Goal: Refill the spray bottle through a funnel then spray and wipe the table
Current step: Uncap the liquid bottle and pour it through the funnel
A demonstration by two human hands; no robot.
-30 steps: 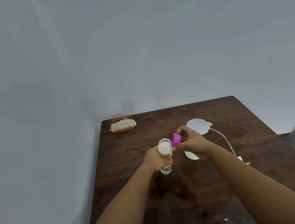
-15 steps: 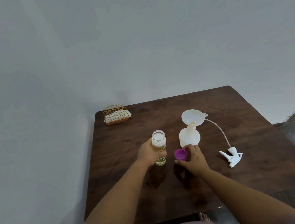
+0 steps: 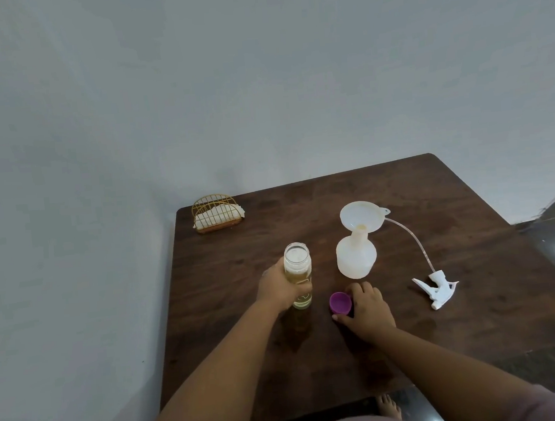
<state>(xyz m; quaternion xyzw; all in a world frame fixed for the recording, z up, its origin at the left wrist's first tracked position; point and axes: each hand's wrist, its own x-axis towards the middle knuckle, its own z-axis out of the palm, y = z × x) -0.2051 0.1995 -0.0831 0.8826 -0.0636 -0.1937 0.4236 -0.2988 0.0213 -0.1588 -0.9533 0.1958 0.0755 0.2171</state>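
Holding the uncapped refill jar (image 3: 298,275) upright on the worktop (image 3: 436,196), the left hand (image 3: 278,289) keeps its grip curled round the glass. Right of the jar, the purple cap (image 3: 340,303) has come down from the jar's mouth onto the wood — the right hand (image 3: 367,313) still loosely cups it. Beyond the cap stands the spray bottle (image 3: 356,257) with its funnel (image 3: 363,216) seated, the sprayer head (image 3: 436,288) lying further right — pouring looks next.
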